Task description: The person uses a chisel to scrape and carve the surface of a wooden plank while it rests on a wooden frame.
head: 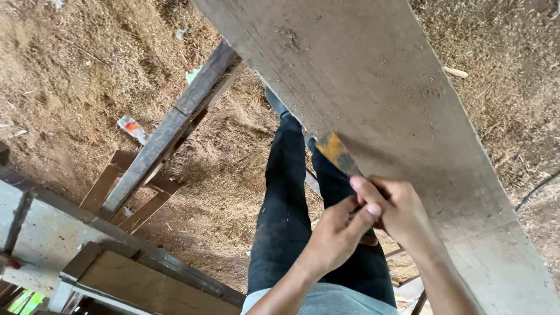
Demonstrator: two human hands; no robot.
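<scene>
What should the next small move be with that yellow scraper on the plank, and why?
Probably a short push of the scraper forward along the plank. Its yellowed blade lies flat near the board's left edge, both the left hand and right hand are clasped on the handle behind it, and grey, rough surface lies just ahead.
</scene>
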